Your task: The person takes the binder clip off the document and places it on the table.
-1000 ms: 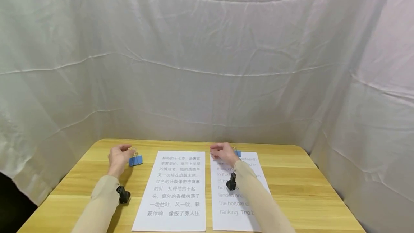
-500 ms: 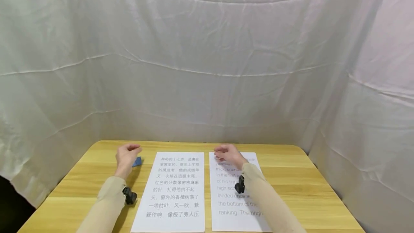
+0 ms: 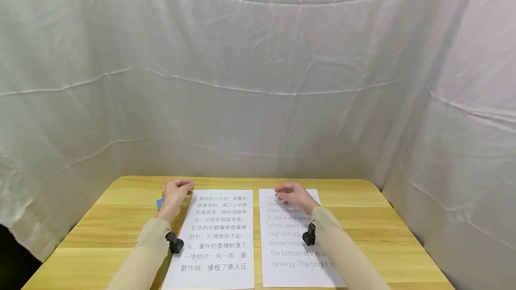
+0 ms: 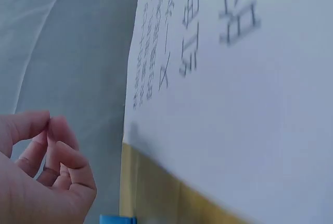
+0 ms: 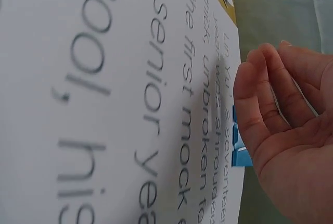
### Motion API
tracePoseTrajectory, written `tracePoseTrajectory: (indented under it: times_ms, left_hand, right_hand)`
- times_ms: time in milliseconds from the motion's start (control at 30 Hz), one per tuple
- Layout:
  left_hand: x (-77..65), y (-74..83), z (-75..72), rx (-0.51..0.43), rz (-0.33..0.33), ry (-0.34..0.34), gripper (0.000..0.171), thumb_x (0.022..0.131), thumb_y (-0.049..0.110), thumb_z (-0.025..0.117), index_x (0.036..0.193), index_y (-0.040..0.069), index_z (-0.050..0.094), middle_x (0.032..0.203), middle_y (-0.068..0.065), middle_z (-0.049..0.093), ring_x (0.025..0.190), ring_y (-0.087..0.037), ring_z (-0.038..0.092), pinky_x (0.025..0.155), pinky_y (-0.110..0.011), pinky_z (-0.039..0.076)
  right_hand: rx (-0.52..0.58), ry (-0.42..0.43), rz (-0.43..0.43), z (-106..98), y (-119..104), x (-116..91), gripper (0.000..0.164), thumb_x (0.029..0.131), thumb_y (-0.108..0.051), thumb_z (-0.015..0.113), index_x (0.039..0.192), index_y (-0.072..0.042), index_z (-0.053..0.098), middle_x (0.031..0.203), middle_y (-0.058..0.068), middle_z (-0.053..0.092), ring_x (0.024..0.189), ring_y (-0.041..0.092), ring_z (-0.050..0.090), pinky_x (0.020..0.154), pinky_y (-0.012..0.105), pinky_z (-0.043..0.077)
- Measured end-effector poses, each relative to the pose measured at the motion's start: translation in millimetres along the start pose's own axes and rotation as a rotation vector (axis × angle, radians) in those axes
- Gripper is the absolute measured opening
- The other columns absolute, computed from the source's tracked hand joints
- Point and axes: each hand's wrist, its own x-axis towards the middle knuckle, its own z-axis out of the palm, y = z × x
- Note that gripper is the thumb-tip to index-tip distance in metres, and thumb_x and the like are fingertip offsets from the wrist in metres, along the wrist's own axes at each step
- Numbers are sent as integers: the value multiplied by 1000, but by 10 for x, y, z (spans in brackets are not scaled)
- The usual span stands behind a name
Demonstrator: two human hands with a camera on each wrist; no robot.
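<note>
My left hand [image 3: 176, 199] hovers at the upper left corner of the left printed sheet [image 3: 219, 236], which bears Chinese text. Its thumb and finger touch at the tips, and the left wrist view shows nothing between them. Just left of that hand, a blue binder clip [image 3: 159, 203] is partly covered by it. Over the top of the right printed sheet [image 3: 282, 276], with English text, my right hand [image 3: 297, 196] hangs with loosely bent fingers and holds nothing. Another blue binder clip [image 5: 241, 157] shows behind this hand in the right wrist view; the head view hides it.
Both sheets lie side by side on a wooden table [image 3: 371, 236], a narrow strip of wood between them. Pale draped cloth [image 3: 258, 79] rises behind the table and along both sides. A small black camera sits on each wrist.
My left hand has moved right, from the left binder clip to the corner of the left sheet. The right hand has shifted a little right across the right sheet's top. Both clips appear left behind.
</note>
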Motion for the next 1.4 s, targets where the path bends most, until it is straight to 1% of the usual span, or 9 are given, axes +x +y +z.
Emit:
tracePoseTrajectory:
  times_ms: [100, 267, 400, 633, 767, 867, 1033, 1233, 1400]
  left_hand:
    - [-8, 10, 99, -7, 2, -20, 28, 96, 15, 62, 117, -3, 65, 108, -20, 67, 85, -23, 65, 81, -37, 47]
    - [-60, 68, 265, 61, 15, -57, 26, 95, 15, 63, 114, -2, 67, 100, -16, 70, 79, -17, 64, 76, -34, 48]
    - [-84, 101, 405, 109, 23, -79, 23, 93, 16, 64, 110, 1, 69, 94, -11, 70, 81, -19, 65, 79, -35, 51]
    - [-147, 157, 660, 80, 46, -112, 19, 92, 13, 65, 106, 0, 69, 92, -11, 69, 80, -23, 66, 80, -42, 53]
    - [-162, 150, 790, 61, 58, -139, 19, 92, 13, 66, 105, 0, 70, 90, -10, 69, 78, -21, 67, 75, -37, 53]
    - [-184, 154, 886, 63, 80, -183, 21, 92, 14, 66, 108, 0, 70, 90, -11, 70, 79, -23, 67, 71, -34, 52]
    - [-231, 187, 1029, 71, 128, -293, 26, 92, 14, 66, 113, -2, 68, 95, -16, 71, 87, -34, 68, 72, -38, 53]
    - [-256, 235, 1200, 111, 170, -361, 29, 90, 13, 68, 114, -2, 67, 92, -10, 71, 87, -34, 68, 75, -38, 54]
    - [-292, 280, 1328, 136, 192, -391, 31, 87, 12, 71, 115, -2, 66, 90, -8, 69, 84, -32, 67, 75, -38, 54]
  right_hand:
    - [-5, 25, 11, -58, 44, -41, 28, 93, -12, 67, 118, 0, 67, 111, 12, 71, 93, 21, 69, 81, 34, 58]
    - [-22, 44, 7, -155, 110, -78, 24, 92, -11, 67, 114, 0, 69, 108, 14, 71, 90, 20, 68, 80, 34, 58]
    - [-8, 55, 1, -220, 135, -91, 24, 93, -9, 66, 115, 1, 68, 112, 18, 70, 92, 22, 68, 80, 34, 57]
    - [26, 75, 20, -305, 170, -134, 25, 94, -10, 65, 117, 1, 67, 114, 19, 69, 95, 24, 67, 81, 34, 57]
    - [39, 62, 25, -330, 210, -153, 25, 94, -9, 65, 116, 2, 67, 112, 20, 69, 92, 24, 67, 79, 33, 57]
    - [34, 86, 30, -360, 232, -166, 27, 94, -12, 66, 117, 1, 66, 112, 19, 69, 89, 22, 67, 77, 32, 57]
    - [40, 174, 49, -404, 259, -142, 30, 93, -17, 68, 117, 0, 67, 111, 16, 70, 85, 19, 67, 76, 29, 56]
    - [119, 214, 65, -455, 307, -96, 30, 94, -14, 67, 119, 1, 66, 116, 20, 68, 93, 22, 69, 79, 31, 58]
    - [127, 235, 114, -482, 330, -62, 31, 93, -17, 69, 119, -2, 67, 117, 17, 69, 90, 19, 69, 77, 27, 58]
